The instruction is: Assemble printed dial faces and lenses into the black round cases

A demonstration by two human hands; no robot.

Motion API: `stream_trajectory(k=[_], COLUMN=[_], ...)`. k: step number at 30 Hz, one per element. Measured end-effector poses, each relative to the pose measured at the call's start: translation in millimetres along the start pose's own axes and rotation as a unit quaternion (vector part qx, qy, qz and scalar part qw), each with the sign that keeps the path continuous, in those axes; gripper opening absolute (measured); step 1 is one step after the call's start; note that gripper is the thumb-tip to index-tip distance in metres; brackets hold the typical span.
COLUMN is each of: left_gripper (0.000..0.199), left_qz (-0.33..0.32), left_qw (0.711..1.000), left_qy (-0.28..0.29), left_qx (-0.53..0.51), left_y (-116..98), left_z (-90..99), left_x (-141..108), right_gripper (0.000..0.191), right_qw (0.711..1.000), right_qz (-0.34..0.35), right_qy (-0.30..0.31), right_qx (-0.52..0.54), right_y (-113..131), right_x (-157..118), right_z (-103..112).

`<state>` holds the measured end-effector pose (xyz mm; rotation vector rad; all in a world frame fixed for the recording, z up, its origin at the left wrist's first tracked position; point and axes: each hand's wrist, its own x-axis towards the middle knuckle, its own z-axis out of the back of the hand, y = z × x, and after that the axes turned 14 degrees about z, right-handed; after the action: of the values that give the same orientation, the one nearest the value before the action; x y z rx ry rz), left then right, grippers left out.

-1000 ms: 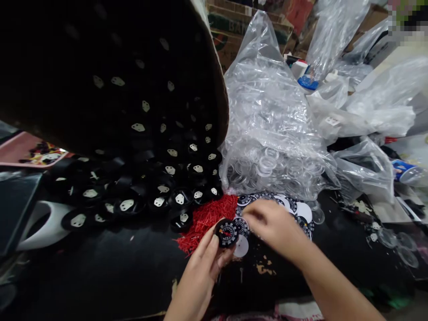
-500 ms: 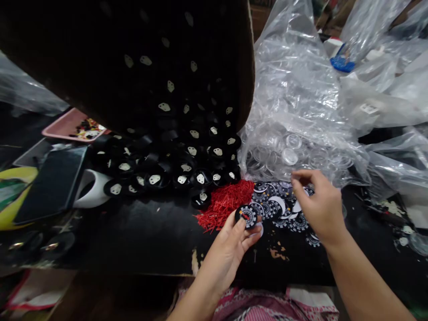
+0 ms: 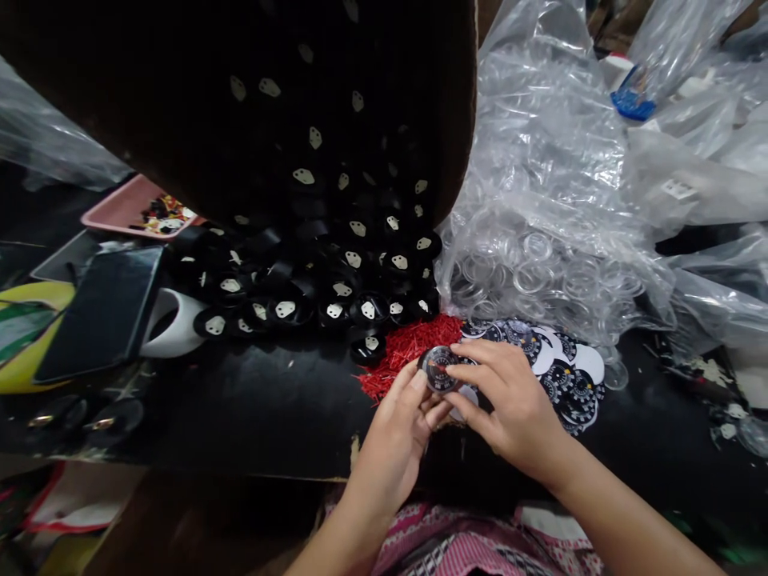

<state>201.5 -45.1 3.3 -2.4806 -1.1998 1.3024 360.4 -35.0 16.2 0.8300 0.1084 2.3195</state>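
Black and round, the dial [image 3: 440, 371] is held above the table [image 3: 258, 416], gripped by the left hand [image 3: 393, 432] between thumb and fingers; the right hand [image 3: 513, 396] touches it from the right with bent fingers, and I cannot tell whether they grip. Red sticks [image 3: 411, 346] lie just beyond, printed discs [image 3: 579, 392] right, black cases [image 3: 309, 290] far left, a clear bag [image 3: 546, 136] far right.
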Motion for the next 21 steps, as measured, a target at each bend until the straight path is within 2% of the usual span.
stream_trajectory(k=[5,8,11,13,16,19,21], left_gripper=[0.032,0.039,0.043,0.041,0.037,0.033,0.033], left_qz=[-0.034,-0.059,-0.072,-0.066,-0.057,-0.071,-0.079], left_qw=[0.996,0.987,0.977,0.975,0.974,0.964,0.953], left_qy=[-0.032,-0.028,-0.017,-0.015,-0.021,-0.033,-0.037], left_qx=[0.077,0.145,0.199,0.21,0.219,0.253,0.289], left_y=[7,13,19,21,21,16,13], left_z=[7.4,10.5,9.3,7.5,3.3,-1.5,1.6], left_x=[2,-1,-8,-12,-15,-15,-18], right_gripper=[0.016,0.014,0.028,0.039,0.042,0.04,0.041], right_qw=[0.998,0.981,0.96,0.967,0.978,0.982,0.982], right_qz=[-0.018,-0.134,-0.236,-0.235,-0.206,-0.189,-0.188], right_qy=[0.005,-0.008,0.012,0.026,0.013,0.001,0.016], right_qx=[0.059,0.14,0.148,0.092,0.011,0.006,0.024], right_y=[2,3,6,8,11,14,16], right_x=[3,10,20,25,28,30,31], right_z=[3,7,6,2,-4,-9,-11])
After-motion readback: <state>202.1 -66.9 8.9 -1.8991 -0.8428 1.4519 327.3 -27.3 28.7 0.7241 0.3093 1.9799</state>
